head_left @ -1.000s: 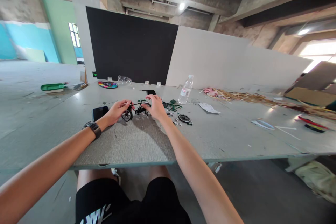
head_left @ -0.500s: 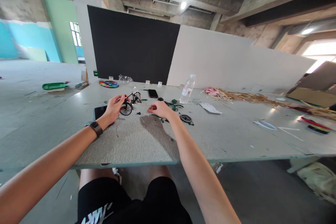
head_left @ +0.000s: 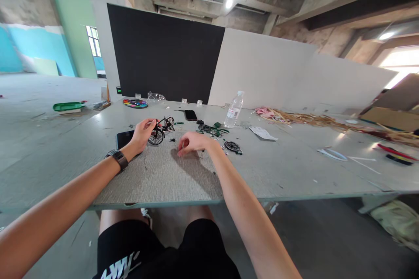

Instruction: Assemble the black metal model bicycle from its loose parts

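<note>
Between the thumb and fingers of the left hand (head_left: 143,133) sits a small black model bicycle (head_left: 160,129), pinched near its rear wheel, which rests on the table (head_left: 294,170) while the front end points away from the person. Held this way the frame stays upright and its near side faces the other hand, probably so a part can be brought to it. The right hand (head_left: 191,143) lies just to the right of the bicycle, apart from it, with its fingers curled loosely toward the tabletop; whether they hold a small piece cannot be told. Just beyond and to the right of that hand lie green and black loose parts (head_left: 212,130) and a spare wheel (head_left: 232,146), all within easy reach. A dark phone (head_left: 123,139) lies flat under the left wrist side, a second phone (head_left: 190,115) farther off beyond the bicycle, and a water bottle (head_left: 233,110) stands past the loose parts. Toward the person, the grey surface between both forearms and the table's near edge is bare, leaving open room to draw the hands back.
</note>
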The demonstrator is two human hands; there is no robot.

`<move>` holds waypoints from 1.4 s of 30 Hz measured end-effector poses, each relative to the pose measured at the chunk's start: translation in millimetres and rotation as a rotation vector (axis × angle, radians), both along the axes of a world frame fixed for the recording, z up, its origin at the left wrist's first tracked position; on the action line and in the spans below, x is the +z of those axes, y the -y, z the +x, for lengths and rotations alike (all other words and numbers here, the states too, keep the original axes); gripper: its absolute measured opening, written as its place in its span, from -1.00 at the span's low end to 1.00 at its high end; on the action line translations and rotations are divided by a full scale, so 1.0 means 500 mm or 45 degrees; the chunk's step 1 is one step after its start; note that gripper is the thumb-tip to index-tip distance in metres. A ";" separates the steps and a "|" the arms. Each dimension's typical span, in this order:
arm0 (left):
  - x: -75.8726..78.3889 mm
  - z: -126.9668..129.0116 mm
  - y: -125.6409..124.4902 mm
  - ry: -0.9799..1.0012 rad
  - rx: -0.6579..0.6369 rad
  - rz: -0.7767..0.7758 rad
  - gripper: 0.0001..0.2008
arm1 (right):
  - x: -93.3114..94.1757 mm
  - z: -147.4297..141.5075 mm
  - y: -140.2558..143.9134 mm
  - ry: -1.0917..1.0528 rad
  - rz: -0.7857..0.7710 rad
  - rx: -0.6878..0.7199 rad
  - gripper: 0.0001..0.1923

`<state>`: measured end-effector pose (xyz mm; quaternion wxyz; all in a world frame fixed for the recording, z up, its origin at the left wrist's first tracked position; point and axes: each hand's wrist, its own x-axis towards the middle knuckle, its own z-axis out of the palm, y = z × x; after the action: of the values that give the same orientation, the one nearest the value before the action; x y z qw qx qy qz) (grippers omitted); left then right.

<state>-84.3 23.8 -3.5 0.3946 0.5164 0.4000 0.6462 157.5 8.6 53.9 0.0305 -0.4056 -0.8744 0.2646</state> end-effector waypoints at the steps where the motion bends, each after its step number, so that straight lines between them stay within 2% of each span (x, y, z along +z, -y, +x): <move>1: 0.000 0.000 0.000 -0.011 0.009 0.007 -0.49 | -0.003 -0.007 0.002 -0.002 -0.021 0.024 -0.62; 5: -0.001 -0.001 -0.001 -0.030 0.014 0.000 -0.52 | -0.007 -0.014 0.003 -0.008 -0.065 0.060 -0.71; 7: -0.002 -0.002 -0.002 -0.024 0.008 -0.014 -0.53 | -0.006 -0.002 -0.002 -0.066 0.030 0.021 -0.76; 9: -0.002 -0.002 -0.003 0.001 -0.001 -0.024 -0.53 | -0.005 0.020 -0.010 -0.141 0.226 -0.137 -0.82; 12: -0.003 -0.003 -0.004 0.040 -0.010 -0.026 -0.52 | -0.008 0.061 -0.026 -0.080 0.501 -0.522 -0.82; 15: -0.003 -0.003 -0.006 0.023 -0.003 -0.018 -0.53 | -0.013 0.093 -0.039 0.100 0.549 -0.689 -0.85; 18: -0.002 -0.003 -0.005 -0.004 -0.007 -0.019 -0.52 | -0.018 0.099 -0.042 0.130 0.503 -0.675 -0.90; 22: 0.002 -0.003 -0.001 -0.036 -0.012 -0.006 -0.51 | -0.027 0.078 -0.041 0.145 0.420 -0.646 -0.90; 26: 0.006 -0.002 0.001 -0.063 -0.007 -0.012 -0.50 | -0.034 0.063 -0.040 0.167 0.432 -0.642 -0.89; 30: 0.006 -0.002 0.000 -0.083 0.011 0.026 -0.52 | -0.033 0.075 -0.038 0.148 0.476 -0.658 -0.83; 35: 0.004 -0.002 -0.002 -0.081 0.007 0.020 -0.54 | -0.033 0.087 -0.039 0.176 0.418 -0.613 -0.94; 42: 0.008 -0.002 0.002 -0.126 -0.011 0.023 -0.55 | -0.040 0.073 -0.041 0.218 0.394 -0.614 -0.88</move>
<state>-85.2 23.1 0.6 0.3726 0.5530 0.4110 0.6216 194.1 29.2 33.8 0.0801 -0.6129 -0.7822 0.0782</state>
